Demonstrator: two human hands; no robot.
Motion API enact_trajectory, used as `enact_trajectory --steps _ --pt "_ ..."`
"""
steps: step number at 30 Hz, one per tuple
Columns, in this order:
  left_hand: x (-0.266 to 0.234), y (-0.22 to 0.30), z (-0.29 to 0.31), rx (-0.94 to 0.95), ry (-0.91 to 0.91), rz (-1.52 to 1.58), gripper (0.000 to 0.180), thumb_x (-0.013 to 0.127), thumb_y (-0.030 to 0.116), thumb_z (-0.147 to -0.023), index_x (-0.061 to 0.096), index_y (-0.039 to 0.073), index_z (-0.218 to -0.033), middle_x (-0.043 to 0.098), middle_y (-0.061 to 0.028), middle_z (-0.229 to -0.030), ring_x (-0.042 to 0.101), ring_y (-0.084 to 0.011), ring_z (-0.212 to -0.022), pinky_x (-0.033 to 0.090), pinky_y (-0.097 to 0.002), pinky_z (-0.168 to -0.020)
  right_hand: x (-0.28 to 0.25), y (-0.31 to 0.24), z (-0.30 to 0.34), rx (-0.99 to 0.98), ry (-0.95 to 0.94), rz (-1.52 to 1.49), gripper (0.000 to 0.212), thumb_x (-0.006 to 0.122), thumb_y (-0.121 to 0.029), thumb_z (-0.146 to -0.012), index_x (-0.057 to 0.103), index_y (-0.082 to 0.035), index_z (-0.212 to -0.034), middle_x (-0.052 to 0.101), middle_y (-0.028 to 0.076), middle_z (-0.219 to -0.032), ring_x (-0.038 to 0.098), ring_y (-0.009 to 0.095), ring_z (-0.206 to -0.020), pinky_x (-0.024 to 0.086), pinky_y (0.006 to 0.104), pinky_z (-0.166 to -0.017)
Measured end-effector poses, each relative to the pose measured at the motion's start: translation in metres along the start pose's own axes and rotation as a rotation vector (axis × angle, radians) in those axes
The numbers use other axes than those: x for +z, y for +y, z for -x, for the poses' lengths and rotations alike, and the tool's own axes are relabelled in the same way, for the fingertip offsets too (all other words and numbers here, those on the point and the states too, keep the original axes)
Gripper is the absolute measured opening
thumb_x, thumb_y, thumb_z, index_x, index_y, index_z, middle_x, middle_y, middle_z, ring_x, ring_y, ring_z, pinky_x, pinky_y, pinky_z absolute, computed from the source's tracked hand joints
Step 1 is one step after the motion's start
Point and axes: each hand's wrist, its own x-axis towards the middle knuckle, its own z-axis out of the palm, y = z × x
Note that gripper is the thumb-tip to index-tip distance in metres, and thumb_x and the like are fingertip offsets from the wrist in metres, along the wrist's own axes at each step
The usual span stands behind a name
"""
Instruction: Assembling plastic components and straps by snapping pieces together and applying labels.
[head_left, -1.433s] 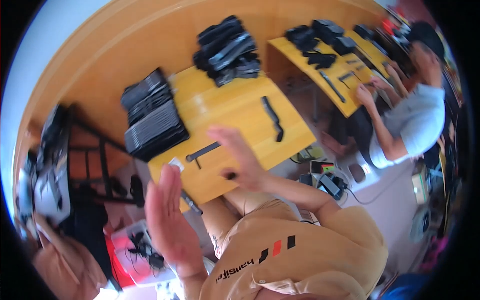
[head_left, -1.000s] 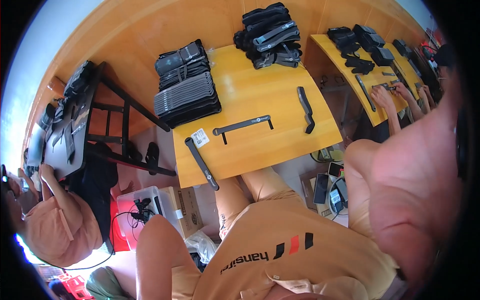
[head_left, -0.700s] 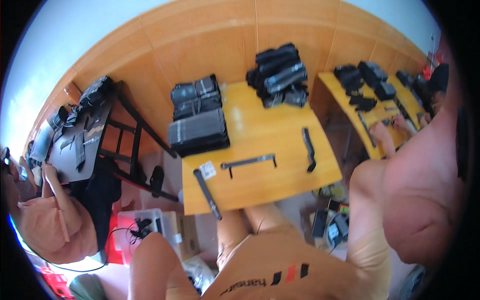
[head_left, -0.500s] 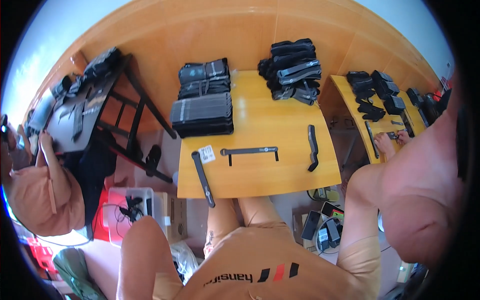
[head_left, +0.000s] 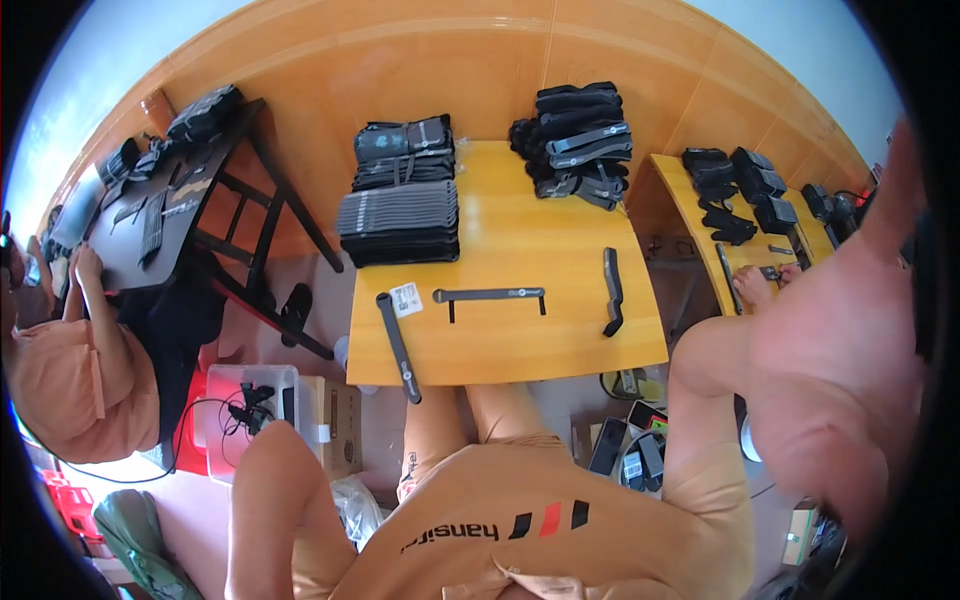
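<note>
My right hand (head_left: 835,330) is raised close to the camera at the right rim, large and blurred. Its palm shows, with one digit stretched upward; the other fingers are hidden past the dark rim, and I see nothing held. Of my left arm only the bent part (head_left: 275,500) shows at lower left, and its hand is out of view. On the yellow table (head_left: 540,350) before me lie a slanted dark grey strap (head_left: 400,347) overhanging the front edge, a level grey strap (head_left: 490,294) with two short black tabs, and a bent black strap (head_left: 611,290) at right.
A stack of folded grey straps (head_left: 398,215) stands at the table's left back, a bundle of black and grey straps (head_left: 585,145) at its right back. A white label (head_left: 406,299) lies between. A person (head_left: 85,375) sits at the dark left table; another's hands (head_left: 755,287) work at right.
The view has shifted a little, so the tables and straps appear slightly further left and higher. My right hand stays raised at the right rim. The straps have not moved on the table.
</note>
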Motion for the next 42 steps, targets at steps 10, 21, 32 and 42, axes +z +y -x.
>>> enact_trajectory --steps 10,21,32,42 --pt "0.026 -0.031 0.022 0.173 0.008 -0.072 0.035 0.052 0.028 -0.089 0.053 0.019 -0.122 0.050 -0.0016 -0.129 0.039 -0.0075 -0.125 0.029 -0.0318 -0.104 0.005 0.009 0.117 0.536 -0.034 0.447 0.049 0.042 -0.042 -0.090 0.042 -0.003 -0.120 0.048 0.020 -0.116 0.041 0.033 -0.119 0.044 0.0447 -0.089" --pt "0.031 -0.089 0.015 0.462 0.125 -0.053 0.029 0.052 0.022 -0.089 0.057 0.017 -0.117 0.055 -0.0017 -0.124 0.043 -0.0050 -0.120 0.035 -0.0242 -0.097 0.052 0.025 0.288 1.084 -0.708 0.386 0.032 0.057 -0.008 -0.080 0.053 -0.003 -0.111 0.047 0.015 -0.103 0.051 0.031 -0.096 0.046 0.0379 -0.074" --pt "0.048 -0.044 0.002 -0.429 0.584 -0.302 0.042 0.052 0.035 -0.088 0.052 0.009 -0.121 0.050 -0.0071 -0.129 0.040 -0.0089 -0.123 0.038 -0.0241 -0.095 0.075 0.023 0.317 1.387 -1.165 0.674 0.079 0.064 -0.038 -0.077 0.026 -0.002 -0.135 0.047 0.024 -0.102 0.055 0.042 -0.088 0.045 0.0490 -0.072" --pt "0.030 -0.030 0.040 -1.119 0.611 0.241 0.052 0.052 0.045 -0.085 0.052 0.002 -0.115 0.046 -0.0100 -0.131 0.039 -0.0116 -0.123 0.039 -0.0262 -0.095 0.070 0.030 0.345 1.434 -1.080 0.698 0.063 0.054 -0.019 -0.077 0.031 -0.001 -0.132 0.054 0.025 -0.106 0.055 0.043 -0.091 0.042 0.0522 -0.080"
